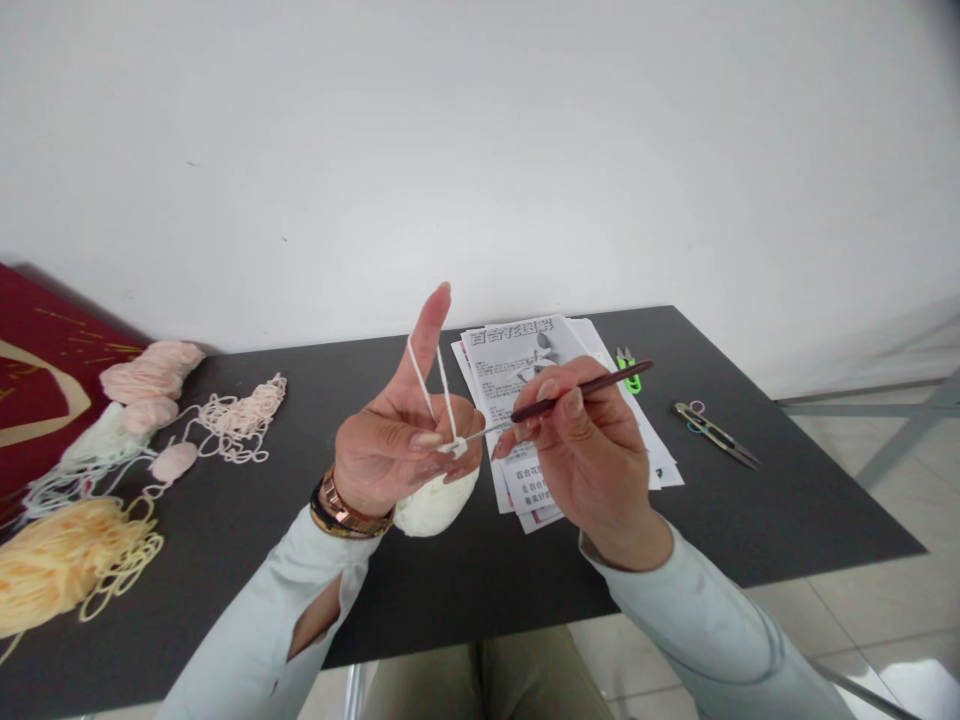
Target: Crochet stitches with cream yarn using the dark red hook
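Note:
My left hand (401,440) pinches a small white crochet piece (454,447) between thumb and fingers, its index finger pointing up. White yarn (444,380) loops over that finger and runs down to the piece. In my right hand (589,450) is a crochet hook (577,391) with a dark brown handle, held like a pencil. Its thin metal shaft points left, and the tip meets the white piece at my left fingertips. Behind and below my left hand sits a white yarn ball (437,503), partly covered by the hand.
Printed sheets (517,500) lie stacked behind my right hand. Green thread snips (630,370) and metal thread snips (716,435) are on the right. Pink yarn (154,375), a loose pink tangle (236,415) and yellow yarn (71,560) lie left, near a red bag (45,390). A wall backs the black table (795,510).

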